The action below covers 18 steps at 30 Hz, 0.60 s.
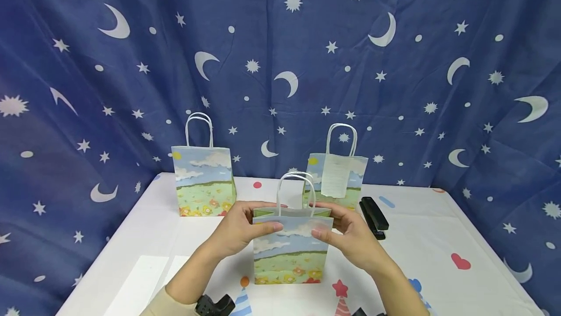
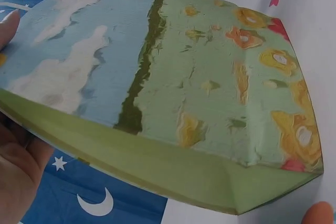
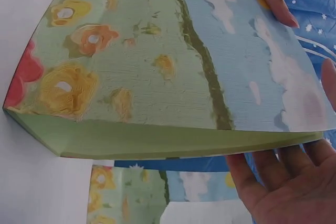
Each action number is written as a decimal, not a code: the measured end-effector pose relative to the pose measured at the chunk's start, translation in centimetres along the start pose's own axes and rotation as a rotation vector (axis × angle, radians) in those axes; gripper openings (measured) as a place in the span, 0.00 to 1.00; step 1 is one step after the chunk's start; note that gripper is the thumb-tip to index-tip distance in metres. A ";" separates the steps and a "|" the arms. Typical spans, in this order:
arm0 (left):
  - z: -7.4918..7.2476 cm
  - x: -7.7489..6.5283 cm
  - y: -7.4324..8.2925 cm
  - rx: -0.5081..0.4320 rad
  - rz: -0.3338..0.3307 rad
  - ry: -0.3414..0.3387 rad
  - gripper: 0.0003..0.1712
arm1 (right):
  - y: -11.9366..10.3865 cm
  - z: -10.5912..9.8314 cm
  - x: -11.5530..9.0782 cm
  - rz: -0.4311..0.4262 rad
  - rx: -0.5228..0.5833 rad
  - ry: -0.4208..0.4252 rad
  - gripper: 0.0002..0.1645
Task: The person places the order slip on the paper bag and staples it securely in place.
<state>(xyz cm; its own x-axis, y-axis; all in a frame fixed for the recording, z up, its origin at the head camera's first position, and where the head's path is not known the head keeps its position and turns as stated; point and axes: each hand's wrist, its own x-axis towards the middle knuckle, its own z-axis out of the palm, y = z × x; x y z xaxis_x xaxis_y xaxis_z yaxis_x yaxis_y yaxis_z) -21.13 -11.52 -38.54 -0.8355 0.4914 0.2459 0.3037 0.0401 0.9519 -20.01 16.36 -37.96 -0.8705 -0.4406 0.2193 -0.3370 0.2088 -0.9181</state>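
A small paper gift bag [image 1: 291,255] with a painted sky, meadow and flowers stands upright at the front of the table. Its white twisted handles rise above the slightly parted top. My left hand [image 1: 240,231] grips the upper left side, thumb on the front panel and fingers behind. On the upper right side, my right hand [image 1: 352,235] holds it the same way. The right wrist view shows the right fingers [image 3: 294,169] along the back panel, and both wrist views show the pale green side gusset [image 2: 173,169]. The bag's inside is mostly hidden.
Two matching bags stand at the back, one at left [image 1: 203,179] and one at right [image 1: 359,175]. A white paper slip [image 1: 336,176] covers part of the right one. A black stapler [image 1: 374,216] lies beside it. White rectangles [image 1: 140,277] lie at the front left.
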 end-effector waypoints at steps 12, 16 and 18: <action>0.3 -0.2 -0.2 -0.025 -0.010 0.020 0.12 | 0.1 0.7 -0.1 0.005 0.014 0.024 0.16; 0.3 -0.1 -0.2 -0.048 -0.011 0.004 0.12 | 0.2 0.8 -0.1 -0.035 0.006 0.044 0.13; 0.3 -0.1 -0.2 -0.049 -0.013 0.005 0.12 | 0.2 0.8 -0.1 -0.049 0.007 0.051 0.13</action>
<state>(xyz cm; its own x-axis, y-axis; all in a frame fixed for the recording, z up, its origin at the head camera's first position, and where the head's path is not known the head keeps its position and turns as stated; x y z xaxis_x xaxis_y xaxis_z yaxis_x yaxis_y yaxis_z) -20.94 -11.29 -38.77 -0.8417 0.4865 0.2343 0.2704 0.0040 0.9628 -19.73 15.68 -38.44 -0.8703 -0.4052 0.2800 -0.3769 0.1818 -0.9083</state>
